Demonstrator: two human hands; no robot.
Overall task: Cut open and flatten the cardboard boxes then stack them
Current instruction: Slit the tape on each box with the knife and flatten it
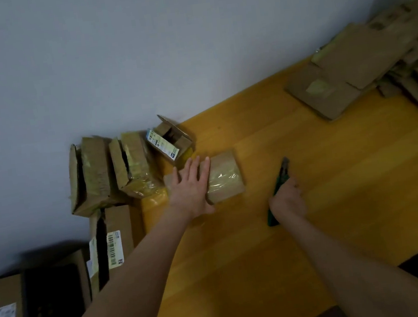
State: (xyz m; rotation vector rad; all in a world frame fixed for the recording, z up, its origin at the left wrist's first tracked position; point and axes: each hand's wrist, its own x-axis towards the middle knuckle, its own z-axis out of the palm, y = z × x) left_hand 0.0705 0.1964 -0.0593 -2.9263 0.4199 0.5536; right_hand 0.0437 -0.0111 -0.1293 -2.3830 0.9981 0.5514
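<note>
The scene was dim and flatly lit, with a cool grey cast on the wall (136,48) and only soft shadows; the yellow table (335,169) was the brightest surface. A small glare spot sat on the clear tape of the box (225,180) under the left hand (192,189). The right hand (288,200) and its green knife (281,175) looked soft with blur. The flattened cardboard (345,73) at far right and the black crate (52,304) at lower left were smeared, and the wide lens bent the table's edge.
</note>
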